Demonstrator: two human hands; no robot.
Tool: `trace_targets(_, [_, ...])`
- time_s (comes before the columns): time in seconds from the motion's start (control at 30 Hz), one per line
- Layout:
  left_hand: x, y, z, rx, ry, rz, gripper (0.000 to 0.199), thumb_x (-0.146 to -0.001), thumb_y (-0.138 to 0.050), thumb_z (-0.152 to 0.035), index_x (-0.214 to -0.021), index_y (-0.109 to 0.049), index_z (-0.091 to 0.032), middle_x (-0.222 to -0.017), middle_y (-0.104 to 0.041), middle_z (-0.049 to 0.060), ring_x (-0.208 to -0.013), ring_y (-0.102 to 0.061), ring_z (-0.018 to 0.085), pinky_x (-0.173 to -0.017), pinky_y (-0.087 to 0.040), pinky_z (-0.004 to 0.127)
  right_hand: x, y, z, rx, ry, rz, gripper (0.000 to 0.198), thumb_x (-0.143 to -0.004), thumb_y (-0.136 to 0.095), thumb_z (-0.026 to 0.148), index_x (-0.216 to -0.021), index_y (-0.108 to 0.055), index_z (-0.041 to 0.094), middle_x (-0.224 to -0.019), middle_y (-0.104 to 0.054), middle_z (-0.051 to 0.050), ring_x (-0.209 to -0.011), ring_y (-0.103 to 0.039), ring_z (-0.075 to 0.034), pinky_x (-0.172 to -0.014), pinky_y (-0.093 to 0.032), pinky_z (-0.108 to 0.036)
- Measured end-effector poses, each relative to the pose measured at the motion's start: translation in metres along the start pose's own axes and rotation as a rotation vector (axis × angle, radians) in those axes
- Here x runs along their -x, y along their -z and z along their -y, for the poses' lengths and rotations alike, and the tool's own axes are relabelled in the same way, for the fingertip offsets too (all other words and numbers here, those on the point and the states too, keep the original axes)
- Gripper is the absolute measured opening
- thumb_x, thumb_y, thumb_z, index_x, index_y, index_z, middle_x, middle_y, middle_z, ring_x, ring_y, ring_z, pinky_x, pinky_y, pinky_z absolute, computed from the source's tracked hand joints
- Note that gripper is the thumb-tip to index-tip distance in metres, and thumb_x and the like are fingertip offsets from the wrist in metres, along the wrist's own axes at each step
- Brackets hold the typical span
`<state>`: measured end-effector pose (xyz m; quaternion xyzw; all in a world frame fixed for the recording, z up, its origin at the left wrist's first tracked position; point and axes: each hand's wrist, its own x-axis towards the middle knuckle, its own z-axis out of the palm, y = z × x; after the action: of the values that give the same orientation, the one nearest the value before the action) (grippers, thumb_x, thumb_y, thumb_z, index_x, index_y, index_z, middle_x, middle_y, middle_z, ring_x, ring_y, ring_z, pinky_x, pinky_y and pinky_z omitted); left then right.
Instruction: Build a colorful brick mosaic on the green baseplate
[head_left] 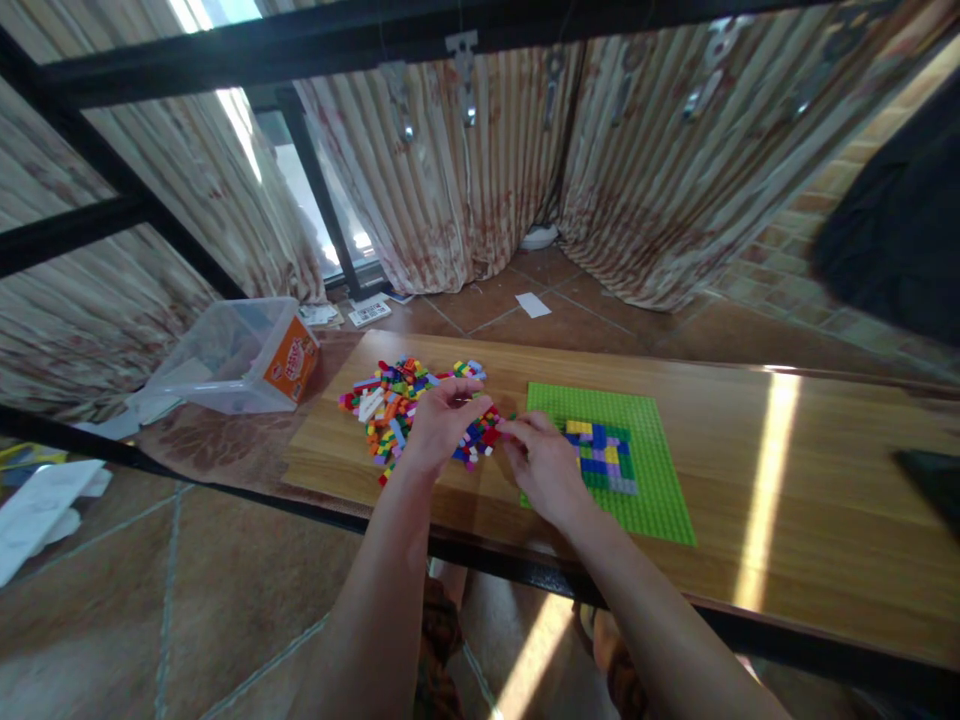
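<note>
Bricks (409, 388) heaped on table (716, 420); left hand (436, 425) over them, right hand (549, 465) overlapping green baseplate (658, 485); either grip's closure indiscernible.

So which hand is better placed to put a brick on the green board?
Probably the right hand: from here it overlaps the left edge of the green board, while the left hand is over the brick pile.

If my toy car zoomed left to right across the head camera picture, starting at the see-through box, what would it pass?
Clear plastic box with an orange label → heap of colourful toy bricks → green studded baseplate → bright streak of sunlight → dark object at the right edge.
</note>
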<state>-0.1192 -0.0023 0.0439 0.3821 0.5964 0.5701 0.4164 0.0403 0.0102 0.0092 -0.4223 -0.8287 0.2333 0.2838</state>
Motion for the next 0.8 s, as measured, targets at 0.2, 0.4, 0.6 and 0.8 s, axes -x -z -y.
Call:
trace_targets(0.2, [0.000,0.002,0.002,-0.076,-0.001,0.030,0.029,-0.065,-0.074,-0.032,-0.088,-0.070,-0.014,-0.081,-0.072,0.004,-0.071,-0.062,0.015,-0.064,-0.049,0.025,-0.006,-0.004,0.006,0.186,0.004,0.140,0.031,-0.094,-0.047,0.021,-0.116,-0.068,0.024,-0.118,-0.058,-0.008,-0.090,-0.063,-0.017,-0.080,-0.049,-0.028])
trace_targets(0.4, [0.000,0.005,0.003,-0.141,0.003,0.038,0.031,-0.068,-0.071,-0.034,-0.092,-0.071,-0.015,-0.079,-0.071,0.002,-0.068,-0.061,0.015,-0.062,-0.048,0.025,-0.010,-0.002,0.007,0.209,-0.005,0.191,0.023,-0.092,-0.052,0.023,-0.110,-0.067,0.023,-0.117,-0.058,-0.007,-0.094,-0.062,-0.017,-0.081,-0.048,-0.028])
trace_targets(0.6, [-0.005,0.009,0.009,-0.259,-0.071,0.070,0.025,-0.071,-0.067,-0.029,-0.092,-0.073,-0.015,-0.080,-0.072,0.003,-0.076,-0.063,0.017,-0.068,-0.049,0.026,-0.008,-0.004,0.006,0.206,0.033,0.162,0.019,-0.094,-0.049,0.022,-0.105,-0.065,0.018,-0.111,-0.059,-0.010,-0.099,-0.061,-0.021,-0.081,-0.049,-0.030])
trace_targets(0.8, [-0.004,0.013,0.006,-0.384,-0.096,0.079,0.021,-0.075,-0.064,-0.026,-0.090,-0.075,-0.017,-0.075,-0.072,0.003,-0.071,-0.065,0.018,-0.068,-0.049,0.027,-0.006,0.000,0.004,0.067,0.021,0.043,0.019,-0.095,-0.047,0.021,-0.098,-0.066,0.018,-0.107,-0.063,-0.010,-0.092,-0.062,-0.019,-0.080,-0.049,-0.031])
